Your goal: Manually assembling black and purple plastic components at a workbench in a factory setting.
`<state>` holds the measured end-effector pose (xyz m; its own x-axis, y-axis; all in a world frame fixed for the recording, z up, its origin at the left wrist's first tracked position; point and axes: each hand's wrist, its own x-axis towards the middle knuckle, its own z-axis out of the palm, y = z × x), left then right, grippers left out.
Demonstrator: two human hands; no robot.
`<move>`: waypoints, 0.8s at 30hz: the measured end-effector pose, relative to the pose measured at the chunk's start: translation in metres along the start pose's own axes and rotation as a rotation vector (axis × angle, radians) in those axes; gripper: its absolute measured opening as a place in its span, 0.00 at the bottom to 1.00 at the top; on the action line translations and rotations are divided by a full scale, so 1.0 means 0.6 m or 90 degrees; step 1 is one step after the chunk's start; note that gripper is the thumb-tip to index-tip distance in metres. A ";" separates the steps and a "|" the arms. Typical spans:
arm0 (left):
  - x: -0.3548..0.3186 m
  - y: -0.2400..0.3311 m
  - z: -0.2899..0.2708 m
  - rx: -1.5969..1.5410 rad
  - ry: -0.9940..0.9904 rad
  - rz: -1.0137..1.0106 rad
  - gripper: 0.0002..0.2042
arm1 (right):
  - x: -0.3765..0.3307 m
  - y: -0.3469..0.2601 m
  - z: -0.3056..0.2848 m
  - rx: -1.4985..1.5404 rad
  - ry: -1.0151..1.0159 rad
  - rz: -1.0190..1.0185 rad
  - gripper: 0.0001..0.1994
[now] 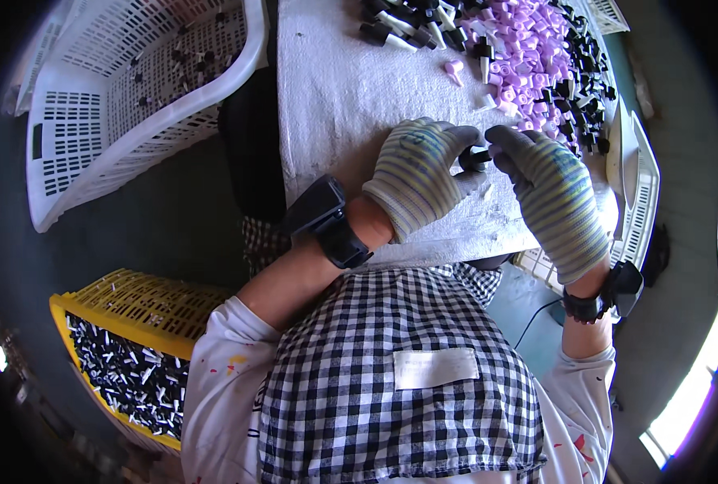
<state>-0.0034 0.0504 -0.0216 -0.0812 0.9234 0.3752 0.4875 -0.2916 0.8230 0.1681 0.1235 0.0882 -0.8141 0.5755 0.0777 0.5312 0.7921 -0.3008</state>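
Both my hands wear striped knit gloves with grey fingertips and meet above the white cloth-covered table (334, 97). Between the thumb and fingers of my left hand (419, 169) is a small black cap-like part (473, 158). Close against it on the right, my right hand (556, 185) has its fingertips pinched together; whatever they grip is too small to make out. Just beyond my hands lies a heap of small purple plastic pieces (528, 68). Black pieces with white stems (411, 24) border the heap, and one loose purple piece (453, 71) lies to its left.
A large white slatted basket (68, 153) stands at the left with a few small pieces inside. Below it, a yellow crate (125, 315) is full of black-and-white pieces. Another white basket (644, 202) sits beyond the table's right edge. A thin cable (536, 316) hangs near my right forearm.
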 end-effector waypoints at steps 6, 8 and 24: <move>-0.009 -0.005 0.004 0.014 0.020 0.025 0.15 | 0.000 -0.021 -0.016 0.084 -0.076 0.087 0.13; -0.007 -0.006 0.006 0.000 0.026 0.036 0.16 | -0.002 -0.030 -0.007 0.109 -0.080 0.144 0.14; -0.001 -0.003 -0.009 -0.034 0.034 0.061 0.16 | 0.113 -0.036 0.062 0.368 -0.142 0.379 0.36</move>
<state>-0.0090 0.0489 -0.0207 -0.0834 0.8768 0.4736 0.4487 -0.3913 0.8034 0.0927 0.1375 0.0646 -0.4969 0.7607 -0.4176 0.7310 0.1076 -0.6738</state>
